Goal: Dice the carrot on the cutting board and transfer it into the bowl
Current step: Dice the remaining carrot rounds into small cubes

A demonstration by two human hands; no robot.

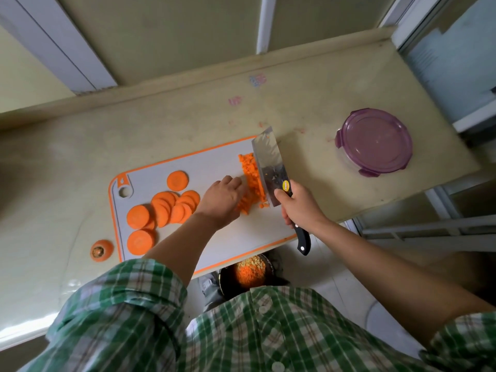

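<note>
Gathering step. The right hand (pixel 300 208) gripped the handle of the cleaver (pixel 269 167), its blade tilted on the cutting board (pixel 214 162). The left hand (pixel 222 201), fingers loosely extended and holding nothing, pressed the diced carrot (pixel 251 181) against the blade's flat. Done well, the pile would be pinned between palm and steel and lifted level, or swept off the board's overhanging near edge into the bowl (pixel 226 284) below, which held dice. Round carrot slices (pixel 163 208) lay undiced at the board's left; a stub (pixel 101 250) sat just off it. The pale, stained counter (pixel 80 157) also bore a purple-lidded container (pixel 374 142), well apart.
</note>
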